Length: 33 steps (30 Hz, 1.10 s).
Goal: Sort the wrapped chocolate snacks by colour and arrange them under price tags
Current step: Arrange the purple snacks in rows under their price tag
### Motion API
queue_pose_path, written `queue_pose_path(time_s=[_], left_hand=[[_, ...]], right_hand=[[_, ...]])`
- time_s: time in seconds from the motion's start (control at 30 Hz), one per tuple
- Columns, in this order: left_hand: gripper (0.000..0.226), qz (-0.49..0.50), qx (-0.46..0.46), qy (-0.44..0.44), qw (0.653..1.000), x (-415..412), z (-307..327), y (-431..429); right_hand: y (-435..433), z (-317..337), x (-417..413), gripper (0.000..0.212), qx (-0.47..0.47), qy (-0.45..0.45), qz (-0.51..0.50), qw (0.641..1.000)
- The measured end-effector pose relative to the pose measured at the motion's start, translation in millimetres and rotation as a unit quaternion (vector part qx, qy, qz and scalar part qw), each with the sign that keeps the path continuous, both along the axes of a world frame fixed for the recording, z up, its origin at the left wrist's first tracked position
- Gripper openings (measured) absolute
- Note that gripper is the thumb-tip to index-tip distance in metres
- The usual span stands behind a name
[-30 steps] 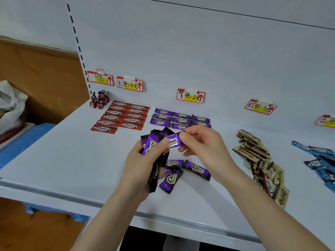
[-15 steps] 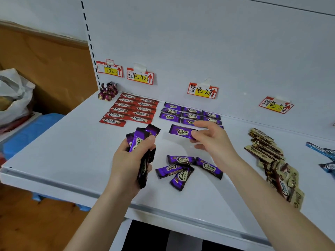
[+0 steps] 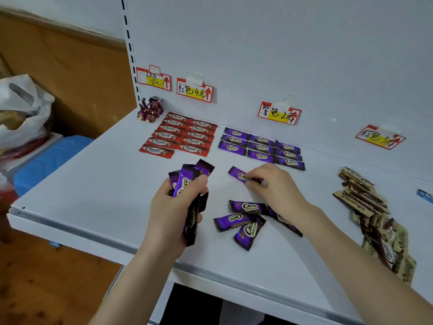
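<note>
From the head camera, the only view I have, my left hand (image 3: 174, 212) is curled round a fistful of purple bars (image 3: 187, 181), standing upright above the shelf (image 3: 93, 184). My right hand (image 3: 276, 186) pinches a single purple bar (image 3: 237, 174) at one end, just in front of the purple rows (image 3: 261, 147) that lie under the purple price tag (image 3: 278, 113). The fingers hide that end, so I cannot tell whether the bar lies flat on the shelf or hangs a little above it.

I judge the task to be somewhere near halfway. The red rows (image 3: 182, 136) sit neat under the red price tag (image 3: 194, 92), and a cluster of round foil sweets (image 3: 151, 109) rests below the leftmost tag (image 3: 153, 79). Purple is only partly laid: besides the bundle and the pinched bar, several loose purple bars (image 3: 246, 219) lie in a small heap near my right wrist. The brown-and-gold pile (image 3: 370, 207) sprawls unsorted, well in front of the brown price tag (image 3: 380, 137), and one blue bar (image 3: 425, 195) peeks in at the right edge, not yet arranged.
</note>
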<state>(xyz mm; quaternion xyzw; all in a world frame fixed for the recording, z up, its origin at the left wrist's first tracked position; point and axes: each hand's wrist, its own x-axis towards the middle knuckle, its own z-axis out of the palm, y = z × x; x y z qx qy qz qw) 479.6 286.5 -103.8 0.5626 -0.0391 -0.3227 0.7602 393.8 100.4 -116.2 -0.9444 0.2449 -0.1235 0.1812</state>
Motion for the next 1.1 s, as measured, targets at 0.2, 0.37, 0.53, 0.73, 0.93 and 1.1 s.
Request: queue_pose_path(time_s=[0.2, 0.37, 0.53, 0.73, 0.93, 1.1], left_hand=[[0.012, 0.004, 0.002, 0.002, 1.0, 2, 0, 2], [0.018, 0.003, 0.004, 0.0, 1.0, 4, 2, 3], [0.021, 0.006, 0.003, 0.002, 1.0, 5, 2, 5], [0.026, 0.005, 0.001, 0.004, 1.0, 5, 2, 4], [0.013, 0.008, -0.001, 0.005, 1.0, 6, 0, 4], [0.014, 0.009, 0.002, 0.004, 1.0, 6, 0, 4]], right_hand=[[-4, 1, 30, 0.017, 0.0, -0.009, 0.008, 1.0], [-8, 3, 46, 0.021, -0.018, 0.008, 0.005, 1.0], [-2, -6, 42, 0.025, -0.067, -0.006, -0.009, 0.998], [-2, -10, 47, 0.029, -0.063, 0.0, -0.013, 0.998], [-5, -14, 49, 0.027, -0.072, -0.013, -0.01, 0.997], [-7, -17, 50, 0.027, -0.078, -0.018, -0.007, 0.997]])
